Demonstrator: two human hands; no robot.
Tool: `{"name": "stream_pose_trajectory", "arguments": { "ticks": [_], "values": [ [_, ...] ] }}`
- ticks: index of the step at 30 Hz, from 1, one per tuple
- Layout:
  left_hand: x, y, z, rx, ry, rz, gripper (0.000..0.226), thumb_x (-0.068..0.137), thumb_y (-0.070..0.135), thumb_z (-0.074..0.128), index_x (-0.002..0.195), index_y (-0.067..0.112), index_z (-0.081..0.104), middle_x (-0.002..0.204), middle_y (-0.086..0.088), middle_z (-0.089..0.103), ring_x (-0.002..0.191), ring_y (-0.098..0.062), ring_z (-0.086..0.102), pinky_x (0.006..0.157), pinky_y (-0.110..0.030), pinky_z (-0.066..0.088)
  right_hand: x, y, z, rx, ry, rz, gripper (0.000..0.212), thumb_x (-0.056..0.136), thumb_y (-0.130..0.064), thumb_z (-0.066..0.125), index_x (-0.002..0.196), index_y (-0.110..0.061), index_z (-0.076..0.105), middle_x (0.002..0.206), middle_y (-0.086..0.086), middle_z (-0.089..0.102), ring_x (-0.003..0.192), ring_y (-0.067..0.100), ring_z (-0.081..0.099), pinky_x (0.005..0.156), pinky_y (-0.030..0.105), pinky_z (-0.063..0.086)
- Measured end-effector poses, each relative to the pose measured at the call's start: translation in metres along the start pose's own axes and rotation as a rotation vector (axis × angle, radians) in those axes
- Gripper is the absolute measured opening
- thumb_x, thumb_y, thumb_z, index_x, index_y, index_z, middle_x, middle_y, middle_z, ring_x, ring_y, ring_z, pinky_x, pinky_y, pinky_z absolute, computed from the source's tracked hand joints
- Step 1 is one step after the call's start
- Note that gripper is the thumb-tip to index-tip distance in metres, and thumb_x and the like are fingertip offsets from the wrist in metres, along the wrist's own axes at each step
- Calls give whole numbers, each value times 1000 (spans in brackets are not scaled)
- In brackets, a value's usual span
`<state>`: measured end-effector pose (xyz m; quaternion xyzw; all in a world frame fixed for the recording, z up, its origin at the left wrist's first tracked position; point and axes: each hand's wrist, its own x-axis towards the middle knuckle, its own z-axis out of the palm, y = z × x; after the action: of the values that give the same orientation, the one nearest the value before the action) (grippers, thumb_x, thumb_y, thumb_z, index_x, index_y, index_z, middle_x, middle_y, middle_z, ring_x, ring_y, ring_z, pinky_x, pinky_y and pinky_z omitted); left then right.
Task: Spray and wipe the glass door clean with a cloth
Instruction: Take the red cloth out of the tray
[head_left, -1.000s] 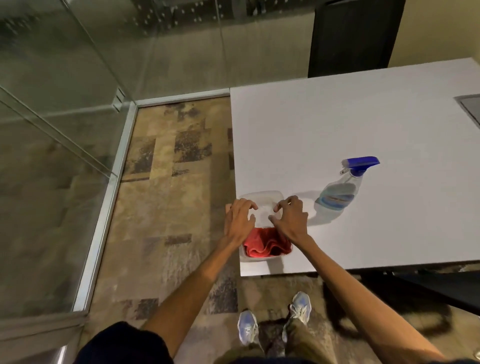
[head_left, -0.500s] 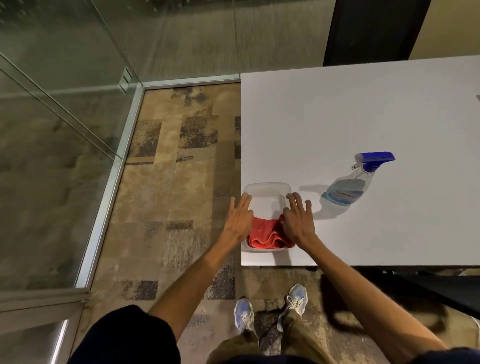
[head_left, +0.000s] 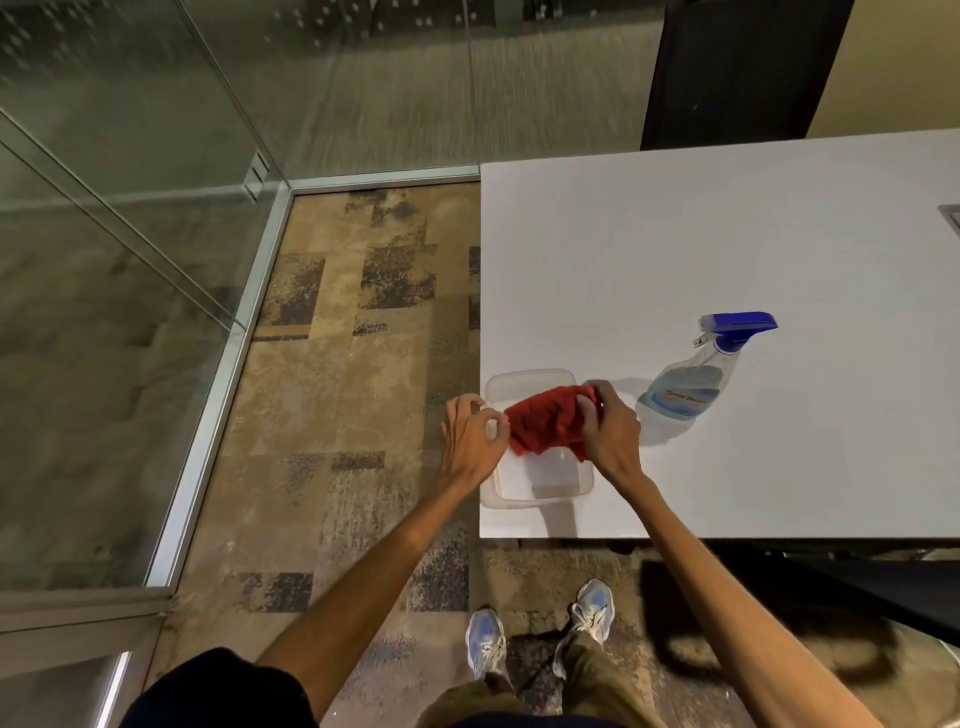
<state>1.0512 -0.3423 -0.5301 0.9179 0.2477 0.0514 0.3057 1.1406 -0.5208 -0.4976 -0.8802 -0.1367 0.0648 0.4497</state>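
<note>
A red cloth (head_left: 545, 423) hangs bunched above a clear plastic container (head_left: 537, 491) at the near left corner of the white table (head_left: 727, 249). My right hand (head_left: 610, 431) grips the cloth's right end and holds it up out of the container. My left hand (head_left: 470, 441) rests at the container's left rim, fingers curled, touching the cloth's left edge. A clear spray bottle (head_left: 691, 387) with a blue trigger head stands on the table to the right of my hands. The glass door (head_left: 104, 260) and glass wall stand to my left.
Patterned carpet (head_left: 353, 389) lies between the table and the metal floor rail (head_left: 218, 389) of the glass. A dark panel (head_left: 737, 67) stands behind the table. My feet (head_left: 540, 634) are at the table's near edge. A dark chair base shows under the table at right.
My right hand has closed on the red cloth and lifted it out of the container. My left hand has shifted to the container's left rim.
</note>
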Motion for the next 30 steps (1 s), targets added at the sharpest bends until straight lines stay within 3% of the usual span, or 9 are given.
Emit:
{"name": "stream_pose_trajectory", "arguments": {
  "ticks": [3,5,7,11,15,19,23,26,30],
  "values": [
    [7,19,-3,-276,11,-158,22,95,29,58,109,16,69,120,-6,52,120,-21,45,100,-33,39,3,-11,-11,141,-77,-70,16,99,-22,50,111,-17,61,100,-5,66,90,13,62,79,27,50],
    [15,30,-9,-453,-30,-278,28,100,31,51,117,14,65,126,-9,51,120,-24,50,98,-31,39,1,-21,-24,218,-108,-143,15,100,-14,53,109,-20,62,104,-6,67,94,2,61,80,16,49],
    [25,39,-16,-580,-85,-341,38,103,34,44,124,6,59,126,-17,53,120,-30,52,94,-29,37,-1,-33,-39,275,-128,-209,16,100,-10,54,110,-16,64,106,-6,68,99,0,62,81,12,49],
    [37,51,-31,-743,-391,-479,73,102,57,22,145,2,40,142,-18,50,133,-32,45,109,-45,38,2,-46,-65,313,-180,-278,23,96,-1,54,108,-14,69,104,-5,72,103,12,65,90,19,49],
    [49,41,-38,-803,-702,-669,101,90,78,21,141,-7,40,134,-26,55,122,-35,55,101,-42,45,2,-49,-77,422,-212,-256,32,91,9,54,102,-16,71,101,-4,73,104,14,66,93,21,48],
    [47,37,-40,-825,-1003,-743,99,83,78,43,135,-5,47,105,-15,66,95,-26,64,90,-37,51,-1,-44,-80,439,-209,-246,33,90,9,54,103,-16,72,103,1,74,106,19,67,97,27,50],
    [44,35,-34,-788,-1135,-747,106,76,58,72,145,-11,32,107,-20,64,92,-28,68,104,-43,47,-3,-40,-84,498,-184,-217,36,89,11,53,102,-16,72,104,4,74,105,19,68,95,25,50],
    [41,36,-35,-756,-1171,-724,84,86,49,66,140,-11,39,99,-17,67,82,-25,73,93,-40,53,-2,-38,-85,499,-182,-206,34,89,11,54,102,-14,73,105,4,74,106,18,68,96,24,50],
    [39,36,-38,-710,-1302,-716,57,76,40,75,112,-2,60,104,-16,66,95,-27,68,99,-40,49,-2,-34,-87,531,-156,-176,29,90,10,55,103,-10,72,105,9,74,107,20,68,96,25,49]
  ]
}}
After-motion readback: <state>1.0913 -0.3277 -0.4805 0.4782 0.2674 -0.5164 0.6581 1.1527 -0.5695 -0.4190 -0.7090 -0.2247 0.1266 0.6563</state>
